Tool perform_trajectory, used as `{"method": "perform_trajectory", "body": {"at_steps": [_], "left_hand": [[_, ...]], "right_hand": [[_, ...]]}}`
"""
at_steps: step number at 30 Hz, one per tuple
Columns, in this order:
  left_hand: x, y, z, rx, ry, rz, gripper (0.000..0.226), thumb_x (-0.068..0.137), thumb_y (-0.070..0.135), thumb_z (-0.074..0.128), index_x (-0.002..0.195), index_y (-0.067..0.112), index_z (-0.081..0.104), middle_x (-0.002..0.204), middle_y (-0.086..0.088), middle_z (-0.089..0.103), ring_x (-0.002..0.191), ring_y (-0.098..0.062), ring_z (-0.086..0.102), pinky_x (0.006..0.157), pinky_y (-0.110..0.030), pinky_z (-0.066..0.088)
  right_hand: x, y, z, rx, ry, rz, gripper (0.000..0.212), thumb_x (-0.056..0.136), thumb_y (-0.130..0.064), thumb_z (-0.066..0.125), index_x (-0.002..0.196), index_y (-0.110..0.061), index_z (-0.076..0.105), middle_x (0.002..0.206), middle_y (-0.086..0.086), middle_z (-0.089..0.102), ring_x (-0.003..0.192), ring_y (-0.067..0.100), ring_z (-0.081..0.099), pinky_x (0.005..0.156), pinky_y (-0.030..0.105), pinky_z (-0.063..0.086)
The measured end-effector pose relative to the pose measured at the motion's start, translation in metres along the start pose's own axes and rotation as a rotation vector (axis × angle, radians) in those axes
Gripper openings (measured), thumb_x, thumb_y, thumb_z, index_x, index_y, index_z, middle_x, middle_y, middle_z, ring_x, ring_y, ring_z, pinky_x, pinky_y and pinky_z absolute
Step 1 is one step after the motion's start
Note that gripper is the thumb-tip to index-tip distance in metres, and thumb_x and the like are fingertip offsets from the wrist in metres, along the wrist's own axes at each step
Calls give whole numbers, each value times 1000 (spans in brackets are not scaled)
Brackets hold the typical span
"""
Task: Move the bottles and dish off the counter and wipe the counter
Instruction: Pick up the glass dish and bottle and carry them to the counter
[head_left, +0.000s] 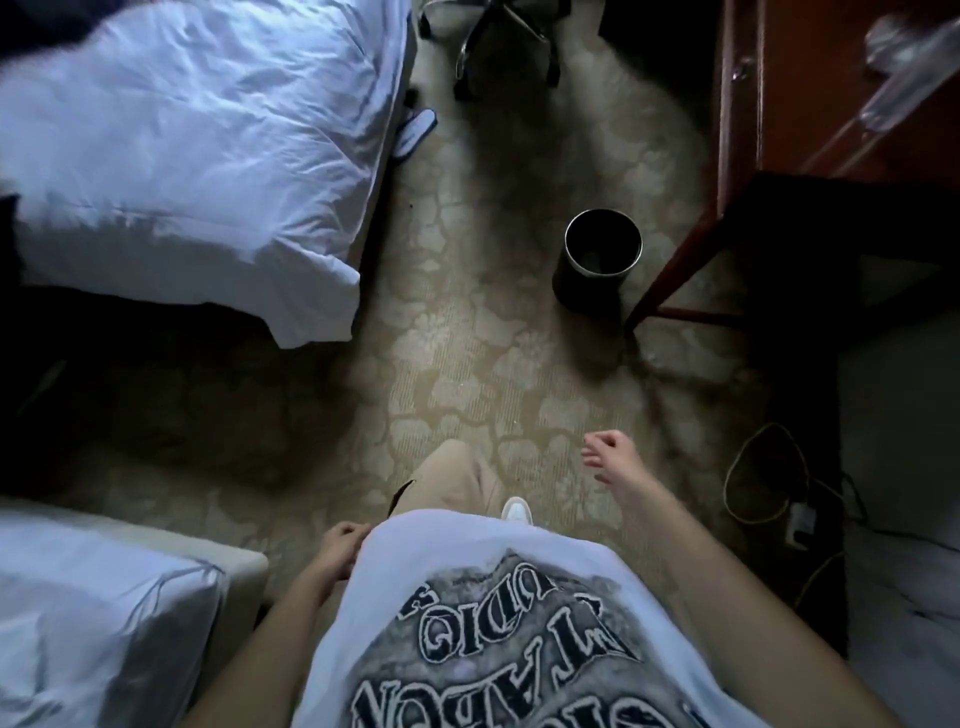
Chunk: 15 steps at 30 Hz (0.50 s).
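I look down at a patterned carpet between two beds. A reddish wooden counter (810, 88) runs along the far right, and clear plastic bottles (904, 62) lie blurred on its top corner. No dish is in view. My right hand (613, 460) hangs in front of me over the carpet, fingers loosely curled and holding nothing. My left hand (340, 543) rests by my hip against my white shirt, fingers curled, with nothing visible in it.
A black round waste bin (602, 254) stands on the carpet beside a dark wooden luggage rack (691, 249). White bedding (182, 156) fills the left, another bed corner (104, 613) sits bottom left. An office chair base (493, 36) is ahead. Cables (769, 478) lie on the right.
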<state>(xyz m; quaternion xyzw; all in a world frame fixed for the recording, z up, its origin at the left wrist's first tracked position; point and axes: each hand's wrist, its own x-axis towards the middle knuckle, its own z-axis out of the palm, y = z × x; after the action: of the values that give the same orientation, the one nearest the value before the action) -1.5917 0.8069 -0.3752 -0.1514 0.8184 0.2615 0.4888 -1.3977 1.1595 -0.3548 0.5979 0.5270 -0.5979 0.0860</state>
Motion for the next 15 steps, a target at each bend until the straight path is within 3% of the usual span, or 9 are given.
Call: {"method": "perform_trajectory", "body": {"at_steps": [2, 4, 8, 11, 13, 15], "left_hand": [[26, 49, -4, -7, -25, -1, 14, 95, 15, 57, 83, 8, 56, 65, -6, 49, 44, -10, 44, 31, -13, 31], [58, 104, -3, -13, -56, 6, 19, 96, 11, 55, 78, 8, 53, 62, -6, 44, 31, -5, 37, 31, -12, 26], [128, 238, -7, 11, -114, 53, 18, 94, 10, 57, 78, 6, 52, 56, -5, 50, 37, -10, 39, 43, -21, 30], [169, 354, -10, 51, -210, 110, 25, 97, 14, 52, 74, 11, 43, 46, 3, 47, 32, -6, 36, 36, -15, 26], [186, 445, -14, 110, -221, 202, 23, 97, 18, 53, 75, 14, 46, 54, 2, 53, 37, -7, 45, 42, -16, 27], [181, 534, -18, 181, -193, 326, 19, 97, 20, 55, 79, 15, 52, 66, -3, 61, 51, -11, 56, 46, -20, 33]], "right_hand": [[37, -43, -4, -4, 4, -13, 14, 98, -23, 53, 84, -21, 52, 82, 4, 62, 66, 11, 57, 54, 21, 38], [68, -77, -8, 7, 34, 10, 15, 98, -22, 53, 83, -20, 52, 82, 5, 61, 63, 11, 57, 48, 19, 38], [117, -108, -19, 11, 117, 178, 11, 98, -20, 53, 88, -16, 52, 77, 3, 61, 62, 13, 53, 50, 22, 35], [136, -123, -26, 2, 171, 288, 12, 98, -19, 54, 90, -10, 56, 71, 4, 59, 57, 16, 49, 44, 19, 30], [150, -150, -30, 40, 207, 322, 15, 97, -12, 55, 91, 1, 60, 68, 11, 60, 57, 21, 49, 41, 21, 34], [168, -182, -34, 105, 269, 339, 20, 95, -7, 57, 88, 11, 62, 81, 26, 65, 74, 36, 59, 63, 30, 48]]}}
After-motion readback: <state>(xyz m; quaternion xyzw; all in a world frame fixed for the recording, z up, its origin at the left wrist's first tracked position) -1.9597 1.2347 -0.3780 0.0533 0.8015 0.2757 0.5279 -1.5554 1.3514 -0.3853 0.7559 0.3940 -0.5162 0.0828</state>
